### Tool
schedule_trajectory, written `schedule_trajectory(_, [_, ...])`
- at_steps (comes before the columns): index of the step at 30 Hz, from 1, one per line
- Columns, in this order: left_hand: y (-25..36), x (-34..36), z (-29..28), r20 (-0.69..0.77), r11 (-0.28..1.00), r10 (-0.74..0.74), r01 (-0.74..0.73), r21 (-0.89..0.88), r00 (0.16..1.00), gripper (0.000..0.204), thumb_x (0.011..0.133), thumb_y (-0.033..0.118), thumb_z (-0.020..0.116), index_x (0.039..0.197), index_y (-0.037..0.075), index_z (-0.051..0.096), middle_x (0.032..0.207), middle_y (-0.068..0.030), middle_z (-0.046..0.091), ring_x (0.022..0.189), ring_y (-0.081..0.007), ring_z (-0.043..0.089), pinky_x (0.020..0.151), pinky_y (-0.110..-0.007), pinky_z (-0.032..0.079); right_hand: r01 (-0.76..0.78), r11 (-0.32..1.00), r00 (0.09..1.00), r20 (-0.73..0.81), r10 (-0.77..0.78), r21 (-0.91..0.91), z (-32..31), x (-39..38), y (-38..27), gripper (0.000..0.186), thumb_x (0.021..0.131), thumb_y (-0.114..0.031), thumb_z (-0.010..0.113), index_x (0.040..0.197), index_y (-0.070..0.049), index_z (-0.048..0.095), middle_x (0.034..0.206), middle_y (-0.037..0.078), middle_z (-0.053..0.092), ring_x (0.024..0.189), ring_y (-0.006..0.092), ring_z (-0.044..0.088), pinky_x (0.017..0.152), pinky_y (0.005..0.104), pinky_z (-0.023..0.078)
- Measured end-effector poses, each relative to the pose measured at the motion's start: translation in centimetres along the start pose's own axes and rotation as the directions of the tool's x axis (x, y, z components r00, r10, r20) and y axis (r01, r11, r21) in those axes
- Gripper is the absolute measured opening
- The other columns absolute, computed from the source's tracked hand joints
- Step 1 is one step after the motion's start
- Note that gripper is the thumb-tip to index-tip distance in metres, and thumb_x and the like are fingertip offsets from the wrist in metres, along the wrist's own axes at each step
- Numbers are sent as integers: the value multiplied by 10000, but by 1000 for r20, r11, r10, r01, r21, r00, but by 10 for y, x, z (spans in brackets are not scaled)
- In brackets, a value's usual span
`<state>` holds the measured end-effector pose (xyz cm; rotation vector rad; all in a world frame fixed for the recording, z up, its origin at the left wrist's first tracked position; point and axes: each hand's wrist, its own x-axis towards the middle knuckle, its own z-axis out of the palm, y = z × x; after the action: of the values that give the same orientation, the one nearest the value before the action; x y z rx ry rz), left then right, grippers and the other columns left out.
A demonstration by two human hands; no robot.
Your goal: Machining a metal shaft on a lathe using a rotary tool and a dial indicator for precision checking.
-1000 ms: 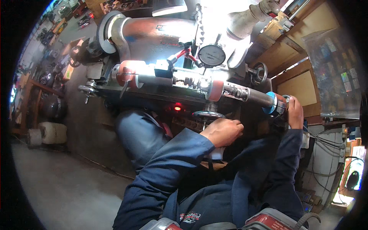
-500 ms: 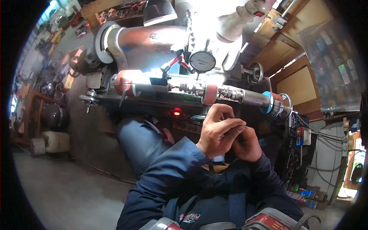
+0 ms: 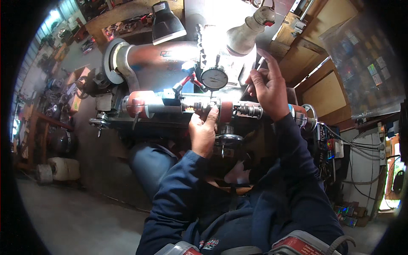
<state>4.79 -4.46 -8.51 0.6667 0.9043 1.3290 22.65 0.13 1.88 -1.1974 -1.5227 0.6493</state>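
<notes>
My left hand (image 3: 203,132) reaches up to a stepped metal shaft (image 3: 197,105) that lies across the machine. Its thumb rests against the shaft beside a reddish collar (image 3: 226,111), and the other fingers curl at the shaft's near side, partly hidden. Raised over the right part of the machine, my right hand (image 3: 270,91) pinches a thin metal rod (image 3: 259,64) that slants down past the fingers. Between the hands a round dial gauge (image 3: 214,78) stands above the shaft, held by a red and silver jointed arm (image 3: 185,84).
Black and pale lamp heads (image 3: 167,25) (image 3: 248,34) hang over the machine. A handwheel (image 3: 228,139) juts out below the collar, with another handwheel (image 3: 311,117) at the right end. Clear plastic sheeting (image 3: 361,63) hangs at the right, and cables (image 3: 359,151) run beneath it.
My hands, together in front of my chest before, have parted. The left has moved up-left onto the shaft; the right has risen above the machine with the thin rod. My view has shifted slightly.
</notes>
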Motion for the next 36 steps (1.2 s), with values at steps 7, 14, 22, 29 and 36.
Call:
schedule_trajectory(7, [2, 4, -14, 102, 997, -52, 56, -43, 993, 72, 959, 111, 657, 1001, 82, 607, 716, 85, 500, 537, -6, 367, 466, -199, 261, -16, 995, 999, 42, 20, -96, 7, -2, 7, 479, 993, -64, 558, 1444, -98, 398, 708, 62, 658, 559, 96, 580, 572, 267, 474])
schedule_trajectory(14, [3, 6, -18, 158, 998, -60, 65, -27, 986, 136, 961, 136, 663, 1053, 90, 574, 747, 80, 486, 548, -12, 359, 472, -193, 263, 50, 985, 996, 85, -37, -164, 8, -6, 4, 456, 978, -55, 575, 1413, -95, 445, 702, 68, 655, 606, 113, 592, 629, 283, 480])
schedule_trajectory(22, [0, 11, -26, 193, 994, -55, 72, -86, 980, 295, 916, 161, 736, 1136, 59, 568, 899, 19, 602, 622, -25, 457, 506, -188, 340, 72, 993, 965, 246, -94, 96, -11, 0, -1, 329, 1044, -259, 525, 1291, -55, 594, 939, 37, 643, 725, 75, 539, 659, 236, 456])
schedule_trajectory(29, [-4, 14, -30, 269, 982, -38, 85, -168, 962, 421, 958, 99, 661, 1324, 42, 462, 996, -5, 559, 668, -34, 442, 524, -171, 352, -162, 907, 906, 422, -18, 388, -23, 26, 16, 369, 1036, -336, 542, 1227, -43, 657, 902, 16, 630, 692, 48, 498, 632, 206, 423])
schedule_trajectory(36, [-8, 20, -39, 343, 978, -25, 95, -188, 939, 566, 963, 72, 642, 1458, 79, 368, 1095, -21, 572, 713, -37, 454, 553, -174, 370, 93, 992, 978, 179, -107, 86, 5, 24, 9, 291, 995, -275, 633, 953, 0, 718, 783, 9, 622, 720, 64, 507, 682, 241, 428])
